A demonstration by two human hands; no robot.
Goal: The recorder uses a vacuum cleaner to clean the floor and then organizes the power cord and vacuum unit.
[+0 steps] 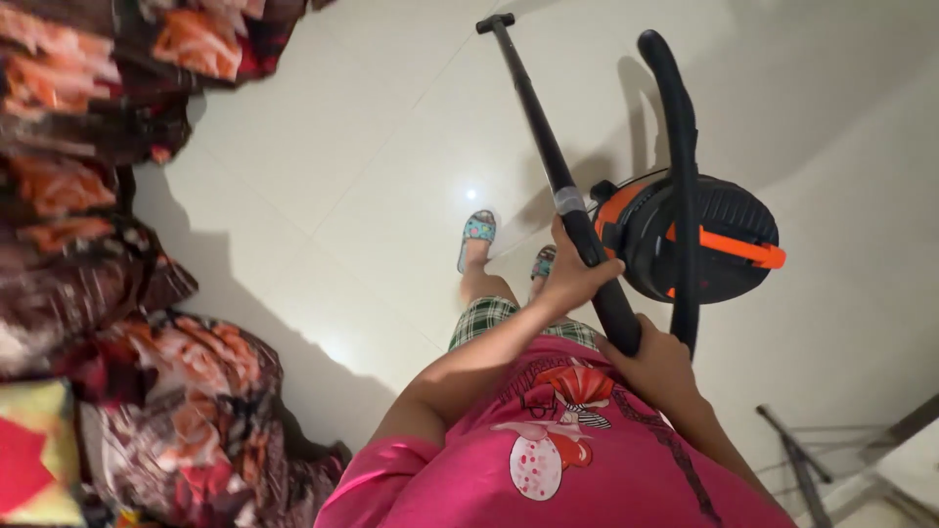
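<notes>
Glossy cream floor tiles [323,166] fill most of the view, with a small bright glint of lamp light near the middle. Along the left edge lies a rumpled dark bedcover printed with orange and red flowers [88,244]. The person looks straight down their own body: a pink printed shirt [558,460], green checked shorts [489,318] and patterned slippers [477,235] on the tiles.

Both hands are closed round a long black vacuum wand [558,176], which slants from the chest area up and away to a small crossbar tip near the top of the view. The left hand [572,274] grips the tube higher up, just below a grey band; the right hand [657,364] is wrapped round its near end. Just right of the wand stands a round black vacuum cleaner canister with orange trim [709,240] on the floor, and a thick black curved hose [680,166] arches over it. Thin grey metal legs [802,460] show at the lower right corner.
</notes>
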